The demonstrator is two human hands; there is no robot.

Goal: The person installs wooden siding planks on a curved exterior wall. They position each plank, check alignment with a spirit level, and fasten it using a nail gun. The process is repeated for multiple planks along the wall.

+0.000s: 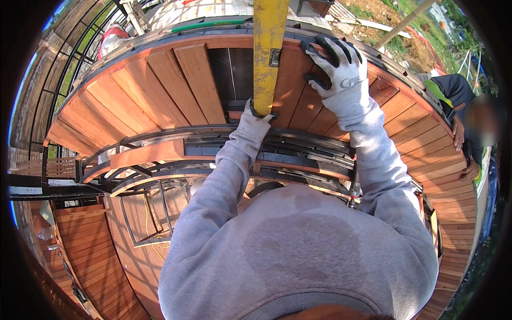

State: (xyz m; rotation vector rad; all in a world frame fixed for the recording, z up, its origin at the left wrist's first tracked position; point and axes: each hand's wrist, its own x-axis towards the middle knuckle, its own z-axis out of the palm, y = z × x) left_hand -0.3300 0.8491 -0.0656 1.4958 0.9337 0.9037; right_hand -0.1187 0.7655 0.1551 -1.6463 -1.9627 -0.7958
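My left hand [255,124], in a white and dark work glove, grips the near end of a long yellow spirit level [266,64]. The level, scuffed and with a small dark window in its side, runs away from me across the curved wooden deck. Beside it on the left, a gap between boards shows dark framing [230,74]. My right hand [341,69], gloved alike, lies open with fingers spread over the far ends of the boards right of the level. Under it and nearest the level is a reddish wooden board [290,82].
Wooden boards [154,93] fan out along the curve, with curved dark metal rails [298,149] below. A short wood piece [146,154] sits on a rail at left. At right, a co-worker's hands [464,152] touch the deck edge. A green strip [208,24] lies beyond.
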